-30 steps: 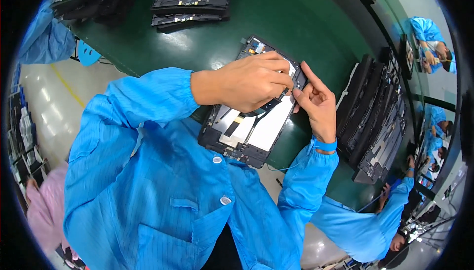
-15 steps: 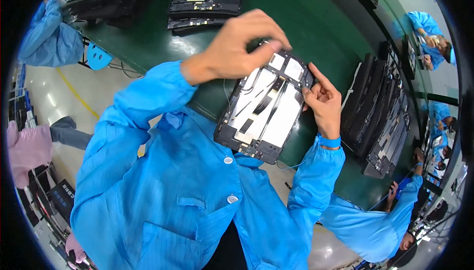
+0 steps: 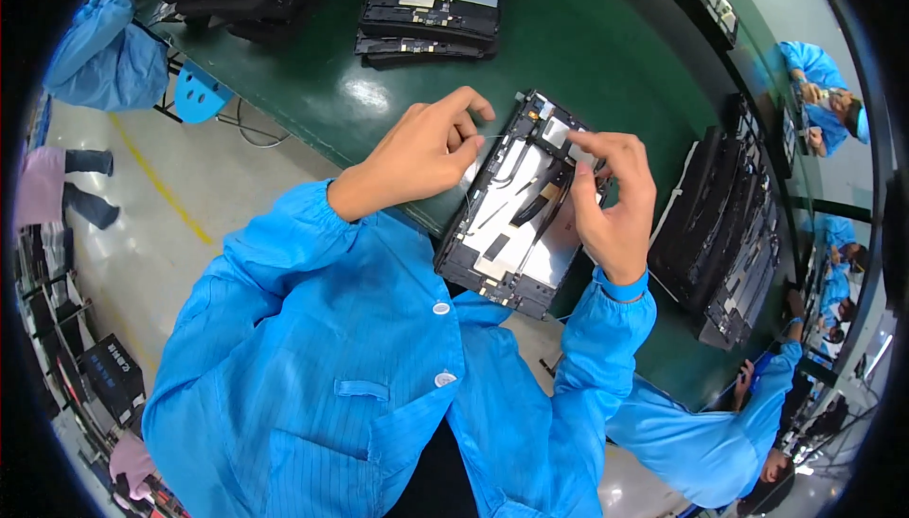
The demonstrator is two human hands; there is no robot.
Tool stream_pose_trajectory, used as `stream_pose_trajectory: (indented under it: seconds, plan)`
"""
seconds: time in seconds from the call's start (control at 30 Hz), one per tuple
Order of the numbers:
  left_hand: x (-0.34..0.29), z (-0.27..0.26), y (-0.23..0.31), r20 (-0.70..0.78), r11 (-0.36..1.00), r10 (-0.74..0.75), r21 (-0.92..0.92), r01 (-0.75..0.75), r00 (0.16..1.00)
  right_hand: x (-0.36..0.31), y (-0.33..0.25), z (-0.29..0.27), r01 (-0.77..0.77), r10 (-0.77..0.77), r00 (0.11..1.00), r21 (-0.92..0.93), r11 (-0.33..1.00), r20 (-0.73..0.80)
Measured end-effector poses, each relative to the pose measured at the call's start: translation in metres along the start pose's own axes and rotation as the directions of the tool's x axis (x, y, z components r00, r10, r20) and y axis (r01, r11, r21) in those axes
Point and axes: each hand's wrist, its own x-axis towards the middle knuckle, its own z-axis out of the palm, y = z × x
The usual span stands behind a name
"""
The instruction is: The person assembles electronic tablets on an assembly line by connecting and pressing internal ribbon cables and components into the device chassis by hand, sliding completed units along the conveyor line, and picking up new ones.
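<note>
The green flat tabletop [image 3: 559, 44] looks smooth and glossy, throwing back a bright glare. The black rectangular device frame [image 3: 459, 258] looks like matt plastic, around a silvery-white flat panel [image 3: 535, 258] that seems smooth, shiny metal. The bright blue, finely striped smock [image 3: 312, 338] is soft, creased cloth, its round white button [image 3: 441, 309] plastic-looking. The pale grey floor [image 3: 232, 163] is smooth and shiny

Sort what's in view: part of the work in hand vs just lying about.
In hand:
- opened tablet
- its black ribbon cable
- green tabletop

Lying about, apparently not being handled now:
- far stack of opened tablets
- right-hand row of tablets
- blue perforated seat
- black box, lower left
</note>
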Motion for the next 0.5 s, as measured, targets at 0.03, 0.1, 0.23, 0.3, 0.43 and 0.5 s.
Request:
stream_pose_trajectory:
  seconds: [0.03,0.1,0.23,0.3,0.43,0.5]
  plan:
    - [0.001,0.0,0.0,0.003,0.999,0.005,-0.036,-0.005,1.0,0.001,0.001,0.0,0.024,-0.023,0.998,-0.026,0.999,0.06]
    - [0.001,-0.003,0.0,0.029,0.999,0.016,-0.044,-0.015,0.999,-0.001,0.0,0.001,0.015,-0.011,0.993,-0.035,0.999,0.117]
    - [0.0,-0.001,-0.009,0.043,0.979,0.077,-0.193,-0.068,0.996,0.0,-0.002,0.005,-0.018,0.029,0.974,-0.051,0.999,0.227]
    - [-0.002,-0.001,-0.014,0.026,0.946,0.108,-0.31,-0.095,0.994,0.005,-0.006,0.012,0.053,-0.04,0.98,-0.066,0.996,0.194]
    - [-0.014,0.002,-0.022,-0.049,0.73,0.152,-0.667,-0.145,0.987,0.014,-0.015,0.026,0.269,-0.24,0.952,-0.148,0.952,0.188]
    - [-0.026,0.005,-0.02,-0.085,0.687,0.22,-0.693,-0.216,0.972,0.014,-0.019,0.032,0.264,-0.234,0.95,-0.13,0.956,0.206]
